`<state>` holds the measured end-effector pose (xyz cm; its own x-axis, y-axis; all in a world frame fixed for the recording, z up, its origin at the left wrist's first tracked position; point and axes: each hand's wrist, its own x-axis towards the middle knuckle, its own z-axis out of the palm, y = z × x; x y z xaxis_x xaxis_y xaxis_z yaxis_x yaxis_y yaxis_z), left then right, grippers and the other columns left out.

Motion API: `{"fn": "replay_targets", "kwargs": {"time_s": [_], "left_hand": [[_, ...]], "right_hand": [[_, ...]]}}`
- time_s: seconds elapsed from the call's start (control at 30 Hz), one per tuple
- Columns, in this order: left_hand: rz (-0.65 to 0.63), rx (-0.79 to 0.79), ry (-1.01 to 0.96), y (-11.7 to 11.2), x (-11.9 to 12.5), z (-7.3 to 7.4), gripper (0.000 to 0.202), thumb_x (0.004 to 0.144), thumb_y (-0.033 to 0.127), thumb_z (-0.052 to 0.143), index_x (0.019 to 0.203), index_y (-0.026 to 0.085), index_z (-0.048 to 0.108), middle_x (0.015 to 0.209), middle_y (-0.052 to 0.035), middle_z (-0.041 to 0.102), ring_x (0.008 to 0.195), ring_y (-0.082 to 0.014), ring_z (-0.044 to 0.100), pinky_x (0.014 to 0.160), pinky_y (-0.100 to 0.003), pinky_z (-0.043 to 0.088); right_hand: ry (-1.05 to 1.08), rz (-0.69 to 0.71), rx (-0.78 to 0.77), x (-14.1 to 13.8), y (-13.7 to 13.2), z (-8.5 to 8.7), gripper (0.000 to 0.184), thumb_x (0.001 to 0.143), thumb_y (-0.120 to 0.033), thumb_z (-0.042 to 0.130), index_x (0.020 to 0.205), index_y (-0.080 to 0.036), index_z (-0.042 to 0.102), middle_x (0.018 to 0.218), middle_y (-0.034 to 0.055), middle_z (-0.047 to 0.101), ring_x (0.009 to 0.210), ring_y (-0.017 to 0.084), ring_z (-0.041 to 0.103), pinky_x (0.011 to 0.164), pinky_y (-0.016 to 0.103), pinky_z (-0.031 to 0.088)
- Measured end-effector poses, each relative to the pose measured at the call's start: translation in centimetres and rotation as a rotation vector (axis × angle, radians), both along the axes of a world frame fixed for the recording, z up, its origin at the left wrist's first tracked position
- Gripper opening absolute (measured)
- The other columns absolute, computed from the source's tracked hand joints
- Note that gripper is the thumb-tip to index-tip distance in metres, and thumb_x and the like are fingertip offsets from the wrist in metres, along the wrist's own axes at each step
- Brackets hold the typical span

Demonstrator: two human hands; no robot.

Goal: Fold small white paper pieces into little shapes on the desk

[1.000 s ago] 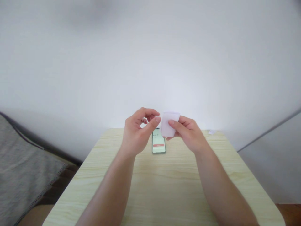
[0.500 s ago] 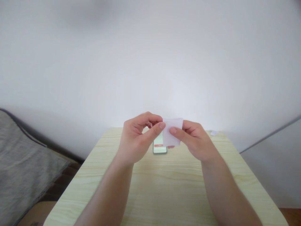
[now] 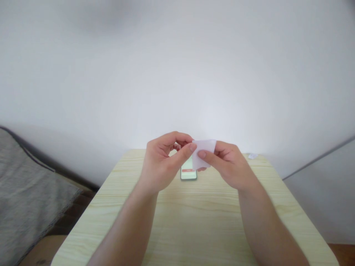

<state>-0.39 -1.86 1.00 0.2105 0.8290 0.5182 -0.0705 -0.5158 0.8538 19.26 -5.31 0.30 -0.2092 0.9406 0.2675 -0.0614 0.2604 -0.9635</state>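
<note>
White paper [image 3: 206, 145]: a small piece, held up between both hands above the far part of the table [image 3: 194, 221], its broad face toward the wearer and its top edge roughly level; whether it was one sheet or several layers could not be told.
Left hand [image 3: 161, 164]: pinched on the paper's left edge near the upper corner — thumb flat on the near face, index fingertip hidden behind it; the other fingers were curled in under the index.
Right hand [image 3: 231, 166]: clamped on the paper from the other side, thumb laid across the near face and pointing left, the rest of the fingers mostly out of sight behind the sheet, one tip showing below its bottom edge.
Thumbs: both on the paper, tips near each other but apart.
Phone [image 3: 189, 176]: lying screen up on the table beyond the hands, lit pale green with a red bar near its lower end; its upper part was covered by the paper and left hand.
Small scrap [image 3: 252, 156]: whitish, at the table's far edge, right of the right hand — close to the white wall [image 3: 177, 74].
Grey cloth [image 3: 27, 195]: off to the left, beside the table.
</note>
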Motion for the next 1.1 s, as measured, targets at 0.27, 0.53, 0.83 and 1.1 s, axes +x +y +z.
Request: {"fn": "replay_targets", "kwargs": {"time_s": [0.27, 0.53, 0.83, 1.1], "left_hand": [[0.025, 0.001, 0.025, -0.3, 0.2, 0.3, 0.007, 0.089, 0.028, 0.081, 0.091, 0.021, 0.08, 0.083, -0.0033, 0.075, 0.078, -0.0164, 0.065, 0.07, -0.03, 0.053], [0.021, -0.003, 0.01, -0.4, 0.2, 0.4, 0.009, 0.087, 0.029, 0.081, 0.088, 0.021, 0.079, 0.081, -0.004, 0.073, 0.075, -0.0174, 0.064, 0.067, -0.031, 0.055], [0.016, 0.009, 0.021, -0.5, 0.2, 0.5, 0.009, 0.088, 0.029, 0.081, 0.087, 0.02, 0.079, 0.08, -0.0042, 0.074, 0.074, -0.0172, 0.065, 0.065, -0.03, 0.054], [-0.016, -0.007, -0.005, -0.3, 0.4, 0.4, 0.009, 0.088, 0.028, 0.081, 0.085, 0.02, 0.079, 0.079, -0.0043, 0.074, 0.073, -0.0171, 0.064, 0.065, -0.03, 0.053]], "right_hand": [[-0.061, -0.085, 0.082, 0.2, -0.4, 0.4, 0.023, 0.095, -0.043, 0.077, 0.101, -0.021, 0.079, 0.088, 0.0017, 0.075, 0.078, 0.015, 0.067, 0.067, 0.026, 0.053], [-0.122, -0.256, 0.198, -0.1, -0.8, 1.0, 0.027, 0.098, -0.046, 0.072, 0.09, -0.022, 0.079, 0.082, 0.0024, 0.073, 0.074, 0.016, 0.064, 0.065, 0.028, 0.052], [-0.146, -0.288, 0.206, -0.3, -0.9, 0.9, 0.026, 0.097, -0.047, 0.074, 0.089, -0.023, 0.08, 0.077, 0.001, 0.071, 0.07, 0.015, 0.061, 0.061, 0.027, 0.048], [-0.187, -0.324, 0.221, 0.0, -0.7, 0.9, 0.037, 0.099, -0.05, 0.068, 0.079, -0.021, 0.078, 0.07, 0.001, 0.066, 0.068, 0.016, 0.057, 0.061, 0.029, 0.046]]}}
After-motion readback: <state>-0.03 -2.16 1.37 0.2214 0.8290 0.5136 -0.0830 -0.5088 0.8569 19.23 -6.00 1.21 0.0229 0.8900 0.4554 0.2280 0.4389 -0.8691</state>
